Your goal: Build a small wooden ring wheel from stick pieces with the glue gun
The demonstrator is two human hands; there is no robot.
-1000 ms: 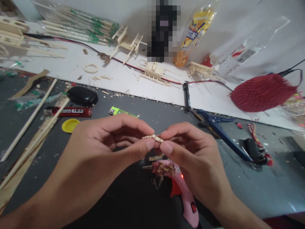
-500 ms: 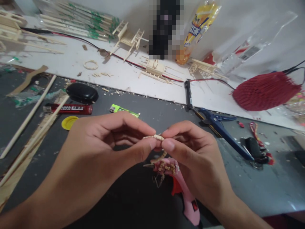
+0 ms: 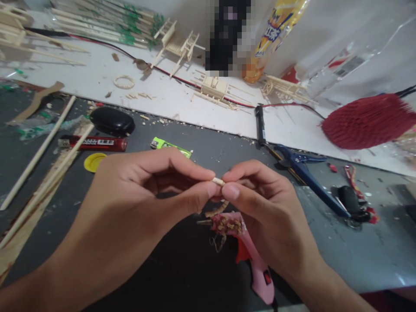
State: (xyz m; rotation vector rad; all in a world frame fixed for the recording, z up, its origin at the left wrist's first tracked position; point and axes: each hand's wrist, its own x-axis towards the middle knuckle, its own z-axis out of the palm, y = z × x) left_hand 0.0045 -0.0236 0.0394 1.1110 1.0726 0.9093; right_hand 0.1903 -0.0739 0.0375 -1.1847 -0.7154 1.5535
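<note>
Between the fingertips of both hands is a curved strip of small pale wood pieces (image 3: 218, 181); part of its curve hangs below the fingers, and the rest is hidden behind them. My left hand (image 3: 146, 203) pinches one end of the visible piece with thumb and forefinger. My right hand (image 3: 269, 203) pinches the other end the same way, its fingertips close to the left ones. Just below lies a pink hot glue gun (image 3: 260, 273) with a red trigger, its nozzle pointing left and crusty lumps stuck on its top.
Blue cutting pliers (image 3: 305, 177) lie to the right, near keys (image 3: 351, 199). A green lighter (image 3: 170, 147), a red lighter (image 3: 100, 143), a black oval case (image 3: 112, 121) and wooden sticks (image 3: 39, 151) are to the left. Small wooden models (image 3: 214, 86) and a wood ring (image 3: 124, 82) stand behind.
Both hands have shifted slightly, and the thin left end of the strip seen before is now covered by my left fingers. Both pinches stay closed. The camera view has moved a little.
</note>
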